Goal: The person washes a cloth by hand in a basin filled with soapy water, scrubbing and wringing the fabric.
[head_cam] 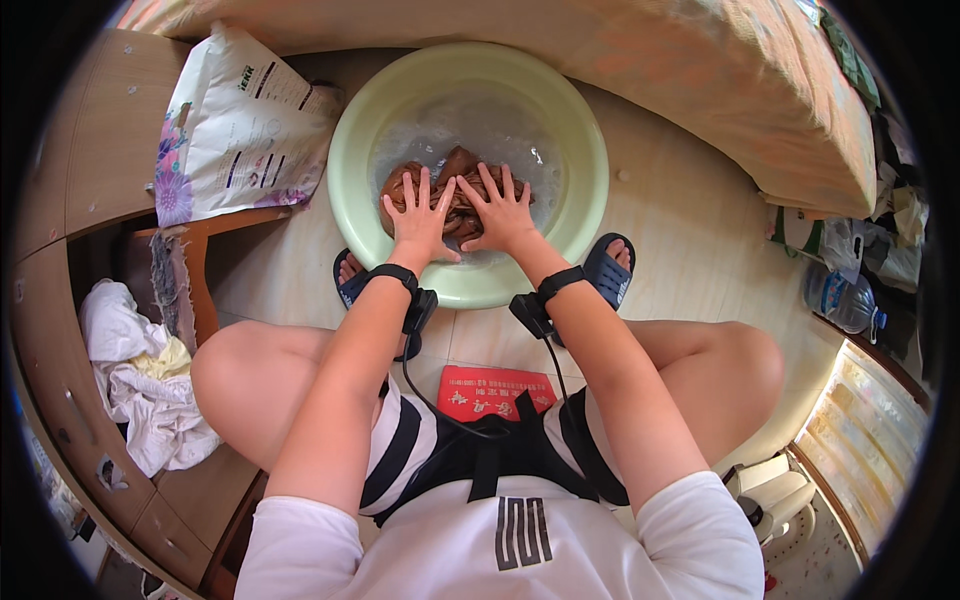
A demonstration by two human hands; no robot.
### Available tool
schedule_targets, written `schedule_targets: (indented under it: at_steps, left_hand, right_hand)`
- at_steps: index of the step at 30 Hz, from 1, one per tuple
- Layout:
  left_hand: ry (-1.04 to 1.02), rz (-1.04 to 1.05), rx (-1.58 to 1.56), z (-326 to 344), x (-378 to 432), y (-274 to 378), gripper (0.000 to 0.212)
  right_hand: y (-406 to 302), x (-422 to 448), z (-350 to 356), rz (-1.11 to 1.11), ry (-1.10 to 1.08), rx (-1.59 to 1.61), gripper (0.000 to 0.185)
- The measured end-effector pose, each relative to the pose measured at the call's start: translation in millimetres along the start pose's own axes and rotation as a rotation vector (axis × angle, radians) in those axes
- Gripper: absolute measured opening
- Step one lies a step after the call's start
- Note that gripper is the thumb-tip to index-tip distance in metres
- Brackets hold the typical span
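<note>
Between my feet stands a round pale green plastic basin (352, 202) holding cloudy, sudsy water (480, 112). A bunched, wet brown cloth (459, 162) lies in the water. My left hand (421, 219) is spread over the left part of the cloth, palm down and fingers apart. Beside it, my right hand (501, 211) is spread in the same way over the right part. The two hands are close together at the fingers and thumbs, and neither grips the cloth. How firmly the palms press on it cannot be seen.
Left of the basin stands a white printed bag (240, 127) by wooden drawers (112, 135). White clothes (150, 397) lie in an open compartment. A cloth-covered bed (675, 67) edges the far side. A red printed sheet (487, 390) lies between my legs; a plastic bottle (851, 300) is at right.
</note>
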State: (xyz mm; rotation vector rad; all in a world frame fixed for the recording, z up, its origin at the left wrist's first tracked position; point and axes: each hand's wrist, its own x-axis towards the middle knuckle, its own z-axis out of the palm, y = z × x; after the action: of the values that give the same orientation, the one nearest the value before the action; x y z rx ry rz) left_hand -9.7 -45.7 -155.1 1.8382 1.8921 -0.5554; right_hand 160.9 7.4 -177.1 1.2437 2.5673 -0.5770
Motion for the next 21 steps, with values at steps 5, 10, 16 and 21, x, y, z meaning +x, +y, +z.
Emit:
schedule_targets:
  at_steps: [5,10,16,21]
  left_hand:
    - [-0.008,-0.046,-0.042,5.3,23.9,-2.5,0.149]
    - [-0.007,-0.032,-0.006,9.0,41.3,-1.5,0.139]
    - [-0.065,-0.047,-0.022,16.9,60.5,1.6,0.114]
    - [-0.181,-0.083,-0.016,40.7,82.4,-10.0,0.095]
  right_hand:
    - [-3.3,19.3,0.5,0.053,-0.009,-0.032,0.132]
    - [0.8,31.4,12.0,0.102,0.000,-0.006,0.125]
    - [9.8,45.7,17.2,0.161,-0.185,0.100,0.115]
    - [3.8,53.4,17.8,0.172,-0.211,0.067,0.098]
